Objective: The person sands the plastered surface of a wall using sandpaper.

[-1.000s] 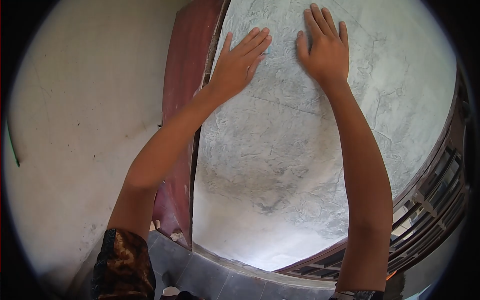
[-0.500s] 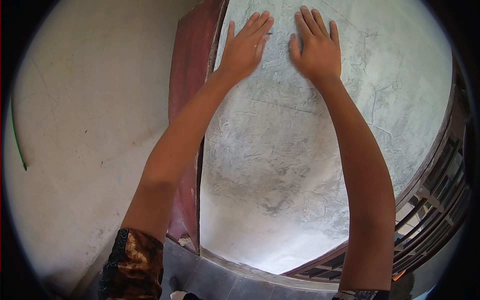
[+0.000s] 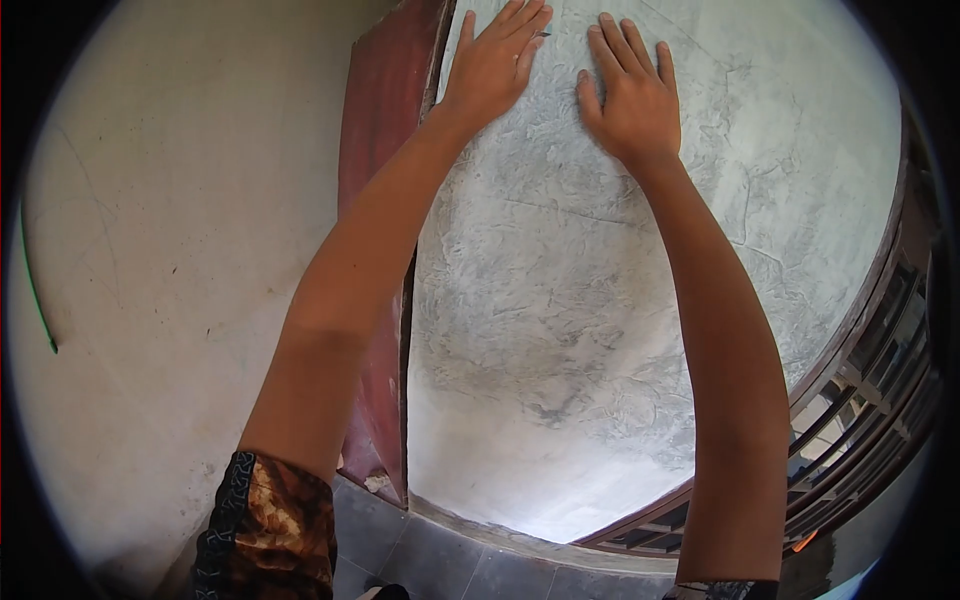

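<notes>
My left hand [image 3: 492,68] rests high on a grey-white, creased surface [image 3: 560,270], near its left edge, fingers stretched upward. Between its thumb and forefinger the tip of a small dark pointed thing [image 3: 543,35] pokes out; the rest is hidden and I cannot make out its kind. To the right, my right hand [image 3: 636,105] lies flat on the same surface, open, its fingers and thumb apart and nothing in it. Fine wrinkles and line-like ridges run over the surface around both hands.
A dark red board [image 3: 380,130] borders the surface on the left, beside a cream wall [image 3: 180,220] with a green strip [image 3: 35,290]. Brown slatted framework [image 3: 850,420] stands at lower right. Grey floor tiles [image 3: 440,555] show at the bottom.
My left hand has slid upward along the surface, and the small dark pointed thing has moved up with it. My right hand stays nearly where it was.
</notes>
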{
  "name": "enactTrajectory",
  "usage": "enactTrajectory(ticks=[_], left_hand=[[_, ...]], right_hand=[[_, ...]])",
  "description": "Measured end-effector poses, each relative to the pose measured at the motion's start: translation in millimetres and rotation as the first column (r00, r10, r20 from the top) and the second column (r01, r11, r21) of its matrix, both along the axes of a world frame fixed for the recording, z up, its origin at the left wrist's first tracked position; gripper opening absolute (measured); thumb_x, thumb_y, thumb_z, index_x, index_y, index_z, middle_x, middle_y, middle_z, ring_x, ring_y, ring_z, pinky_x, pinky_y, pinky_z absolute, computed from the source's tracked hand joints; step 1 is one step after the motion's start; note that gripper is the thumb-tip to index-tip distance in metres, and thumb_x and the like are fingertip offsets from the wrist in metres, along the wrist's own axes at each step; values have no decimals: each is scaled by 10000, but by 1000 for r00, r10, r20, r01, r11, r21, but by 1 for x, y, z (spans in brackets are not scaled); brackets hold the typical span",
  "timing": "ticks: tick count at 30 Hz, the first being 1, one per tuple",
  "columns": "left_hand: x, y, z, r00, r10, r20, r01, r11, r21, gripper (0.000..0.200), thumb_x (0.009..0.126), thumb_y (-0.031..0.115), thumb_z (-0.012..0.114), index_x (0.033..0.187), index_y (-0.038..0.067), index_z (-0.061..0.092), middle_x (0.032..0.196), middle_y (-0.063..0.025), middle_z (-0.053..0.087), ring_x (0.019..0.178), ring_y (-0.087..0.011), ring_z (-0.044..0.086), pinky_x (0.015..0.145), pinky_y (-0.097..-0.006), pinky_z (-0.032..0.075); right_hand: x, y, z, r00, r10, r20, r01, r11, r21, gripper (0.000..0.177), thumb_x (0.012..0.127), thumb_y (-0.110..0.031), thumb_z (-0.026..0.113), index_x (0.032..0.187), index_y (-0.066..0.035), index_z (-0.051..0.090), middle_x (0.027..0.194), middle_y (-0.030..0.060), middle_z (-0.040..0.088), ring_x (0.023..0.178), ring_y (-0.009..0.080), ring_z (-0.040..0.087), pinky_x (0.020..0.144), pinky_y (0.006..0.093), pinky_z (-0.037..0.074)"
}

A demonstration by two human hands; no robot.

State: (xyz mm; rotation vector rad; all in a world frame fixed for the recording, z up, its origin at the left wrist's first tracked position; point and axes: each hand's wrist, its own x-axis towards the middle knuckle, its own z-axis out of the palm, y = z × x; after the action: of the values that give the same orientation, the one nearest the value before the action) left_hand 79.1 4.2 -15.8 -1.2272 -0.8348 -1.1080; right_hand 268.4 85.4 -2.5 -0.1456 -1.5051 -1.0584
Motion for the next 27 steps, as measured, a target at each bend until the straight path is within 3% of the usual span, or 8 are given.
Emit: enactTrajectory(ticks=[5, 8, 10, 14, 16, 20, 25, 27], left_hand=[[13, 2, -93, 995, -58, 84, 69, 989, -131, 492, 1051, 108, 520, 1537, 179, 506, 1632, 4, 439, 1518, -240, 379, 1217, -631, 210], [12, -1, -74, 998, -23, 50, 30, 990, -137, 494, 1046, 115, 532, 1537, 169, 505, 1628, 3, 444, 1520, -236, 376, 1215, -633, 217], [7, -1, -20, 1000, 0, 12, 0, 997, -75, 481, 1021, 150, 602, 1498, 157, 544, 1609, 18, 468, 1507, -203, 393, 1200, -625, 272], [4, -2, -1, 998, -67, -16, 65, 995, -73, 408, 1081, 139, 468, 1468, 32, 542, 1556, -139, 514, 1491, -304, 408, 1218, -589, 238], [4, 1, -49, 998, -59, 27, 61, 996, -72, 473, 1025, 155, 597, 1496, 162, 549, 1609, 22, 468, 1510, -197, 388, 1207, -617, 262], [2, -4, -107, 997, -36, 64, 47, 980, -191, 477, 1057, 142, 532, 1533, 165, 508, 1642, 0, 423, 1533, -225, 355, 1213, -630, 228], [-1, -3, 0, 998, -66, -20, 64, 996, -62, 402, 1077, 136, 472, 1454, 22, 554, 1550, -138, 520, 1483, -305, 418, 1217, -593, 241], [0, 0, -16, 998, -64, 5, 65, 997, -45, 413, 1049, 151, 538, 1456, 87, 566, 1565, -53, 508, 1486, -249, 412, 1212, -602, 250]], right_hand=[[1, -4, -3, 1000, 1, 7, -1, 1000, -13, 550, 981, -304, 569, 1504, -135, 533, 1601, 49, 479, 1506, 246, 401, 1257, 527, 239], [4, -17, -2, 995, 14, 96, 5, 981, -194, 603, 946, -207, 554, 1495, 27, 476, 1598, 225, 425, 1505, 387, 366, 1250, 569, 228], [1, 0, -2, 1000, 2, 5, -2, 1000, -17, 563, 986, -321, 562, 1522, -155, 517, 1607, 40, 473, 1512, 248, 393, 1259, 526, 233], [0, -7, -8, 1000, -25, -11, 25, 999, -42, 573, 992, -357, 547, 1539, -193, 501, 1623, 23, 452, 1524, 243, 371, 1264, 524, 222], [1, -26, -14, 1000, -5, 31, 11, 982, -187, 594, 963, -262, 544, 1479, 27, 497, 1598, 213, 434, 1509, 378, 365, 1247, 561, 234], [1, -26, -22, 1000, -11, 11, 13, 983, -182, 617, 955, -291, 547, 1483, 25, 494, 1602, 207, 431, 1510, 381, 363, 1246, 565, 230], [1, -28, -18, 998, -64, 29, 69, 973, -221, 635, 947, -298, 544, 1498, 12, 482, 1617, 199, 414, 1518, 382, 347, 1247, 563, 225], [0, -30, -17, 998, -50, 27, 55, 972, -227, 640, 945, -302, 545, 1500, 10, 479, 1619, 199, 410, 1520, 383, 344, 1248, 562, 222]])
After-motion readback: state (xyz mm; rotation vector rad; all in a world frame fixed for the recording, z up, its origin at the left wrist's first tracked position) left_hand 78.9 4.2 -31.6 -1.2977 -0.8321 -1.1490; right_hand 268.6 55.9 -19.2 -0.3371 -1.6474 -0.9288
